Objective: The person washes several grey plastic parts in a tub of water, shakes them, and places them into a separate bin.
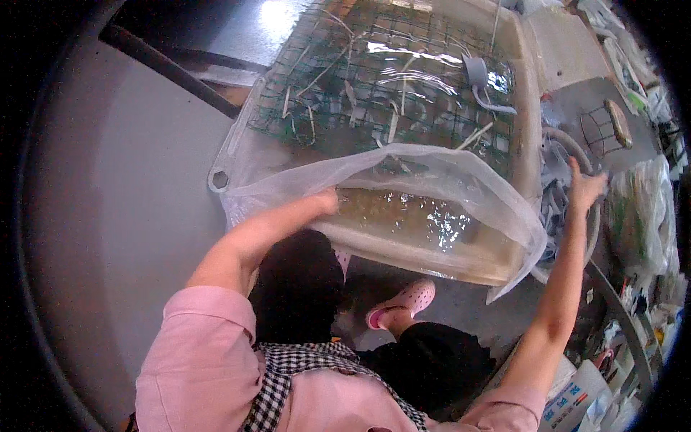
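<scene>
Before me stands a large cream plastic tub (526, 140) with water in it. A sheer white mesh cloth (432, 156) is draped across its near end, and a corner hangs over the near right rim. My left hand (325, 201) is curled at the cloth near the front rim; its fingers are turned from view, so I cannot tell whether it grips the cloth. My right hand (586, 186), slightly blurred, is over a round container (593, 227) of grey pieces (553, 210) beside the tub. Its thumb stands apart from the fingers, and nothing shows in it.
Green wire netting (372, 97) lies in the tub with pale strips over it. A grey plastic piece (475, 73) rests at its right. Plastic-wrapped goods (645, 216) and a bent metal bar (615, 308) crowd the right. A dark bar (167, 70) juts out at left.
</scene>
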{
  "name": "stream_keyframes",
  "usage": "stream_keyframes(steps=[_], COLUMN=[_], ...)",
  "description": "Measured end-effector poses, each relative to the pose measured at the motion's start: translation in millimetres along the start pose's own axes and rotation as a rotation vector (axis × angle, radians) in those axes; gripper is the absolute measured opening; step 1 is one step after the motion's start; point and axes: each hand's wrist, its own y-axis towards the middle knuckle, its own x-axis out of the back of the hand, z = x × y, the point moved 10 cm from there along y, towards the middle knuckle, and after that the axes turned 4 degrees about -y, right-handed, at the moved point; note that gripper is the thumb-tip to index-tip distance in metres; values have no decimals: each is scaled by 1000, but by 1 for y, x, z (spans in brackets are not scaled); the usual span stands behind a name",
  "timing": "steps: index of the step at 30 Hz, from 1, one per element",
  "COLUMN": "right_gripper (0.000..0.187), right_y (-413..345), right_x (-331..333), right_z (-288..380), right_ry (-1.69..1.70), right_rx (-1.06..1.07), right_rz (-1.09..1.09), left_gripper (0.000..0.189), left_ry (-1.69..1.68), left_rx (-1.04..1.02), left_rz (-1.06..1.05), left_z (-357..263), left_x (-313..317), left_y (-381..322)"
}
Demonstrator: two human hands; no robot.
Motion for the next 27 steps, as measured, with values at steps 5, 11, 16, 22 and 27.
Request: stream_keyframes(steps=[5, 11, 16, 22, 27], right_gripper=[40, 50, 34, 36, 41], right_y=[-263, -448, -431, -395, -399], right_x=[-32, -140, -156, -91, -78], right_z=[270, 307, 330, 348, 335], right_ry=[713, 1194, 1616, 1804, 1851], right_rx=[239, -572, -658, -645, -524], right_rz=[1303, 1880, 1550, 1582, 1726], left_gripper=[56, 65, 63, 52, 52], left_ry=[-402, 55, -141, -199, -235], left_rx=[-26, 17, -93, 204, 309], left_rz=[-595, -886, -798, -979, -806], left_z=[31, -15, 7, 91, 144], left_x=[33, 70, 51, 95, 89], left_y=[-29, -67, -48, -12, 25])
